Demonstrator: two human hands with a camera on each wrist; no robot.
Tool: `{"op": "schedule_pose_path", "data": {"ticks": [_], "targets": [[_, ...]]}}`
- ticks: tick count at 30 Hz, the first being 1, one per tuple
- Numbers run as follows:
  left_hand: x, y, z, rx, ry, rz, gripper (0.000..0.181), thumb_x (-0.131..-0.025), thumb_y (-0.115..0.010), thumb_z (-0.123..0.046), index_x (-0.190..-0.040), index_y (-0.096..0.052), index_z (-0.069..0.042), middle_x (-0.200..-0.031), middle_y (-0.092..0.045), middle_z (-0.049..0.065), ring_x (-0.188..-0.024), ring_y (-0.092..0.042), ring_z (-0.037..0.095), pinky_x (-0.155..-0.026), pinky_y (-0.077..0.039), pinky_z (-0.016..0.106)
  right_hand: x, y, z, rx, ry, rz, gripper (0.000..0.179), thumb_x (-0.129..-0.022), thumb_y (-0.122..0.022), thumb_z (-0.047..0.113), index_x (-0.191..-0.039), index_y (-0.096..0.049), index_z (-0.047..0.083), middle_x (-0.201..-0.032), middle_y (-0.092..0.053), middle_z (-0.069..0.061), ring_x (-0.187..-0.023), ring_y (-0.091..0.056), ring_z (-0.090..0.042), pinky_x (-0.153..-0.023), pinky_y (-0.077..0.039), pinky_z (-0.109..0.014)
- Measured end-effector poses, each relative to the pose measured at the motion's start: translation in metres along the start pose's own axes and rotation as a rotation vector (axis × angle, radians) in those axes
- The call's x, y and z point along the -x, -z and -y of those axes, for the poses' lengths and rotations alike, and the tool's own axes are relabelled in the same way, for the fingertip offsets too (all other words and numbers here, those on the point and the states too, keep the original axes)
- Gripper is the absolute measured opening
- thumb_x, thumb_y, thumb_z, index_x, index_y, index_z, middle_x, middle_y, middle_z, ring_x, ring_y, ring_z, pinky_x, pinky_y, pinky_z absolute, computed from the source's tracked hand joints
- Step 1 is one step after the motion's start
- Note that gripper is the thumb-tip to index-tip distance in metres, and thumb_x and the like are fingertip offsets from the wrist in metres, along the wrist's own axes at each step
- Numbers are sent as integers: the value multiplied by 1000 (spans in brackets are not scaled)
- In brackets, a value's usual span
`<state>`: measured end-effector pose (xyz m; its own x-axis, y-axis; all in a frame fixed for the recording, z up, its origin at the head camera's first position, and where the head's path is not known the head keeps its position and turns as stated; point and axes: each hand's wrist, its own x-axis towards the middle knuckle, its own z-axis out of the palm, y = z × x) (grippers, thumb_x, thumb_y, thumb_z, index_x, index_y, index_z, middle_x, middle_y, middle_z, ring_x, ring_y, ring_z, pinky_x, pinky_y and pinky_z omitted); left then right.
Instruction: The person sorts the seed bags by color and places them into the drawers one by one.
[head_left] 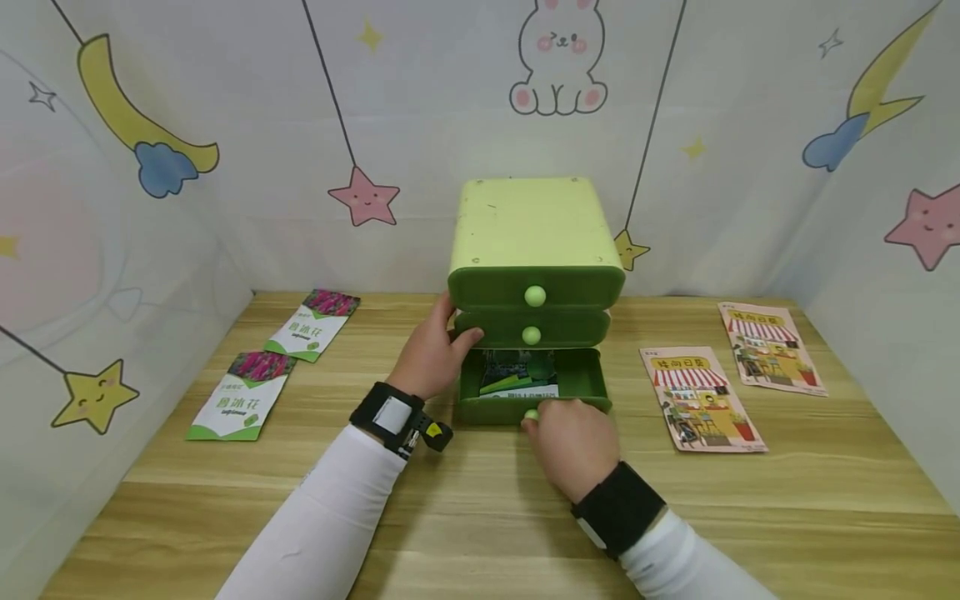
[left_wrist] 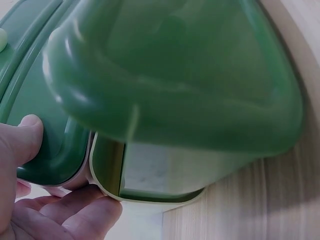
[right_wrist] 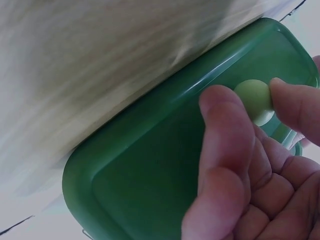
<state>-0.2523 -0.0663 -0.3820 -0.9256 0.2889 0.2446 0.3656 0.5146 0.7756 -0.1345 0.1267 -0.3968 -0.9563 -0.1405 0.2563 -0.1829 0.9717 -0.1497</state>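
A small storage box (head_left: 532,221) with a pale yellow-green shell and three dark green drawers stands on the table. Its bottom drawer (head_left: 487,412) is pulled out, and dark, green and white packets (head_left: 519,385) lie inside. My right hand (head_left: 576,443) pinches that drawer's round light-green knob (right_wrist: 253,102) between thumb and fingers. On the box's left side, my left hand (head_left: 432,354) grips the edge. Its thumb (left_wrist: 31,135) lies on the front of the middle drawer (head_left: 487,329), while the other fingers wrap the side of the shell. The top and middle drawers are closed.
Two white packets with pink flowers, one in front (head_left: 243,396) and one behind (head_left: 313,325), lie at left. At right lie two pink-bordered packets, a nearer one (head_left: 705,400) and a farther one (head_left: 772,348). A patterned cloth wall (head_left: 450,100) surrounds the wooden table (head_left: 480,533).
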Motion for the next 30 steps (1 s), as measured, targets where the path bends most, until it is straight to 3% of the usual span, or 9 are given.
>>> {"op": "schedule_pose_path", "data": {"ticks": [15, 30], "targets": [[0, 1, -3, 17, -4, 8, 58, -95, -55, -32, -144, -25, -27, -148, -31, -3, -122, -37, 6, -93, -45, 35, -9, -1, -1, -4, -17, 12, 35, -86, -64, 34, -58, -57, 16, -51, -53, 0, -45, -50, -21, -37, -43, -39], [2, 1, -3, 18, 0, 4, 56, -95, -55, -32, -143, -27, -27, -147, -32, -4, -118, -41, 7, -93, -45, 34, -15, -4, -2, -5, -25, 5, 35, -86, -64, 34, -58, -56, 16, -51, -52, -1, -45, -50, -21, -37, -42, -38]]}}
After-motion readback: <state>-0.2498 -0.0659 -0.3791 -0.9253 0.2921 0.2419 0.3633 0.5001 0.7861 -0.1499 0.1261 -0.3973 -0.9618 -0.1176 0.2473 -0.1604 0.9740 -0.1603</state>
